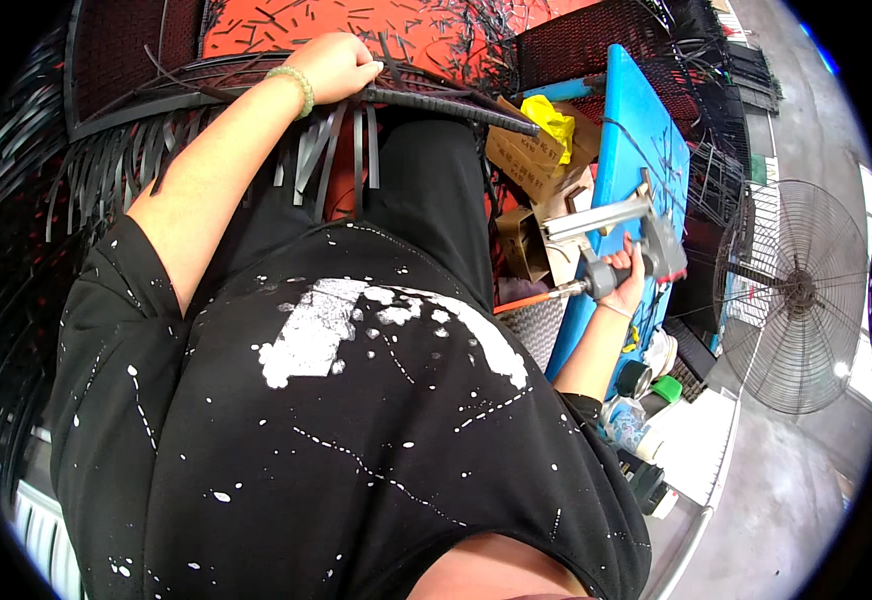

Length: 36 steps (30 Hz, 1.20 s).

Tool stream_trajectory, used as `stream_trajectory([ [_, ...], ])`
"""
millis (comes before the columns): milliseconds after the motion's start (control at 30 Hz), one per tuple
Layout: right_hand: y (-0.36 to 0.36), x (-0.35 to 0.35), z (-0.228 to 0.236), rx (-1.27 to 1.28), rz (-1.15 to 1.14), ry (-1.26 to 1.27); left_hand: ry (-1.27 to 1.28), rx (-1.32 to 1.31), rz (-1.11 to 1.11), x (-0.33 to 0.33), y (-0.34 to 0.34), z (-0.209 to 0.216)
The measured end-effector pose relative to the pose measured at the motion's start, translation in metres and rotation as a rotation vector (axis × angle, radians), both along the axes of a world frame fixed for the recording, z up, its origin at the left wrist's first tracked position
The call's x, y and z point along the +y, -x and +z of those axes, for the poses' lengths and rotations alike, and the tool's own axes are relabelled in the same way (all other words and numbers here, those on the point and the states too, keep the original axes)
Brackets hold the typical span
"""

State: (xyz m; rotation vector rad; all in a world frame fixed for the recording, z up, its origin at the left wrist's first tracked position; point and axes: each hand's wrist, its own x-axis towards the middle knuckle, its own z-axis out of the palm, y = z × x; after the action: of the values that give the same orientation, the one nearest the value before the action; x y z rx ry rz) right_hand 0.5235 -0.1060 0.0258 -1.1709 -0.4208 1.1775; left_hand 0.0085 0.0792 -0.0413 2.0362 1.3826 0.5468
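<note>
My left hand (334, 68) is closed at the edge of a dark woven rattan panel (426, 97), its fingers curled out of sight. What they grip, if anything, is hidden. Loose flat black strips (359, 150) hang from that edge beneath the hand and over my lap. Out to the right, my right hand (624, 285) is wrapped round the handle of a grey pneumatic staple gun (661, 248). Its long silver magazine points left, and an orange air hose (524, 303) runs from the handle fitting toward my body.
Beside the panel stands an open cardboard box (531, 160) with a yellow plastic bag (551, 122). A blue plastic surface (641, 130) rises behind the staple gun. Cut strips litter a red surface (286, 25) beyond the panel. A large wire-caged fan (798, 290) is at far right.
</note>
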Motion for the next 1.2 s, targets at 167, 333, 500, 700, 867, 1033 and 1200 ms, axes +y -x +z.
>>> stream_trajectory([
  [167, -0.068, -0.040, -0.042, 0.333, -0.357, -0.027, 0.014, 0.052, 0.003, 0.001, 0.001, -0.002],
  [333, -0.104, -0.041, -0.072, 0.120, -0.583, 0.088, 0.057, 0.032, 0.007, 0.003, 0.004, -0.002],
  [500, -0.181, -0.026, -0.079, 0.148, -0.515, 0.177, 0.055, -0.125, 0.001, 0.007, 0.007, -0.010],
  [700, -0.168, 0.006, -0.048, -0.131, -0.443, 0.305, 0.119, -0.117, 0.029, 0.010, 0.010, -0.011],
  [867, -0.183, -0.009, -0.053, -0.436, -0.444, 0.654, 0.102, -0.119, 0.045, 0.006, 0.006, -0.008],
  [1033, -0.237, -0.108, -0.060, -1.334, -0.514, 0.737, 0.036, -0.202, 0.004, 0.009, 0.001, -0.015],
  [1200, -0.134, -0.134, -0.072, -1.616, -0.311, 1.257, -0.012, -0.151, 0.067, 0.000, 0.006, -0.009],
])
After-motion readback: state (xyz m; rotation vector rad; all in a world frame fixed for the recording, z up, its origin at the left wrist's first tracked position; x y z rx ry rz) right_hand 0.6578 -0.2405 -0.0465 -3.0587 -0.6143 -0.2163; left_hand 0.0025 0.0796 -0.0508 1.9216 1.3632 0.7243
